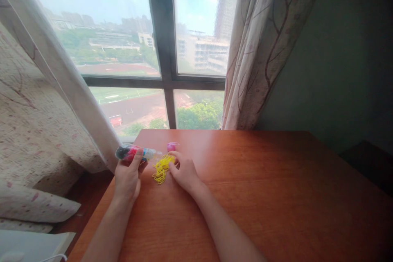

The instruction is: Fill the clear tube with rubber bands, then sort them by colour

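My left hand (127, 176) is wrapped around a clear plastic bottle (149, 154) lying on its side in the air, its neck pointing right. Black, red and blue colours show at and through its wall; whether they are contents or label I cannot tell. A loose tangle of thin yellow cord (161, 172) lies at the bottle's mouth, and one strand end hangs toward me. My right hand (184, 172) has its thumb and fingers curled at the right edge of the tangle, pinching it. Just beyond stands a small pink-purple lid (171, 146) with a pale loop.
The brown wooden table (260, 196) runs up to a window (166, 80) with a dark frame. Patterned curtains (254, 49) hang on both sides. A white object (33, 243) with a cable sits at the lower left, beside the table's left edge.
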Demonstrator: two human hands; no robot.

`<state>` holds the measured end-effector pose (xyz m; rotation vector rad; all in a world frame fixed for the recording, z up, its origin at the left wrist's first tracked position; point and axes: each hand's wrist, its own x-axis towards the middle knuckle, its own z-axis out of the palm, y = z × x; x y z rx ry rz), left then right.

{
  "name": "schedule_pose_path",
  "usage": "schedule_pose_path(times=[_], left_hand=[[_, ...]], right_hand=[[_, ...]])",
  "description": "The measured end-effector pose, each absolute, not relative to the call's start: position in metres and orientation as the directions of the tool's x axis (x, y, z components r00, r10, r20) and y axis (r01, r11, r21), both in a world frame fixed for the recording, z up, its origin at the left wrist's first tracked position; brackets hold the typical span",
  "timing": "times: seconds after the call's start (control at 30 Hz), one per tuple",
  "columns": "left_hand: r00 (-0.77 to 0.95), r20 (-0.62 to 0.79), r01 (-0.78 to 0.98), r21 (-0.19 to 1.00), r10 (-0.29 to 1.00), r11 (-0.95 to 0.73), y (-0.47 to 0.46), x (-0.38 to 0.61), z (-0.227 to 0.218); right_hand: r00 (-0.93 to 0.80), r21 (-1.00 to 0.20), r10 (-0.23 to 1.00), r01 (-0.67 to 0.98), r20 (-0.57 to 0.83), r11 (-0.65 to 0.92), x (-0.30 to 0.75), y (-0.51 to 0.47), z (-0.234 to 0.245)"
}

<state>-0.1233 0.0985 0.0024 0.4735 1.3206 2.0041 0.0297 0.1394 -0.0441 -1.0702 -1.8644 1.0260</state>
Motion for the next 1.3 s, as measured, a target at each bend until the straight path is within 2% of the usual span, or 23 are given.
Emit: schedule_pose_path(times=[0.17,0.3,0.37,0.43,0.57,0.73,0.87,1.0,1.17,1.3], left_hand=[[-0.711,-0.056,-0.315,0.917,0.701,-0.246,0.097,-0.124,0.004],[-0.715,-0.031,-0.277,0.93,0.698,-0.242,0.096,-0.124,0.005],[-0.711,-0.019,-0.261,0.935,0.703,-0.24,0.096,-0.124,0.004],[-0.707,-0.012,-0.252,0.938,0.707,-0.236,0.096,-0.125,0.004],[-0.71,-0.013,-0.248,0.94,0.704,-0.233,0.097,-0.126,0.002],[-0.701,0.002,-0.259,0.931,0.713,-0.258,0.095,-0.123,0.004],[-0.663,-0.051,-0.378,0.884,0.747,-0.275,0.095,-0.122,0.007],[-0.581,-0.121,-0.493,0.839,0.805,-0.23,0.097,-0.117,0.004],[-0.473,-0.141,-0.499,0.856,0.87,-0.133,0.097,-0.101,-0.001],[-0.5,-0.096,-0.434,0.888,0.86,-0.154,0.097,-0.1,0.003]], right_hand=[[-0.409,-0.776,0.889,0.486,0.204,0.402,0.034,0.135,-0.037],[-0.47,-0.56,0.871,0.687,0.142,0.463,0.03,0.124,-0.027],[-0.516,-0.468,0.848,0.725,0.117,0.506,0.027,0.118,-0.025],[-0.584,-0.44,0.802,0.693,0.121,0.571,0.025,0.113,-0.024],[-0.649,-0.533,0.739,0.565,0.184,0.629,0.026,0.111,-0.028],[-0.518,-0.79,0.806,0.348,0.286,0.504,0.025,0.116,-0.037],[-0.481,-0.912,0.818,0.085,0.315,0.401,0.02,0.116,-0.041],[-0.628,-0.96,0.729,-0.121,0.272,0.254,0.018,0.112,-0.038],[-0.672,-0.981,0.715,-0.143,0.195,0.132,0.017,0.114,-0.034],[-0.791,-0.981,0.611,-0.132,0.016,-0.145,0.016,0.117,-0.029]])
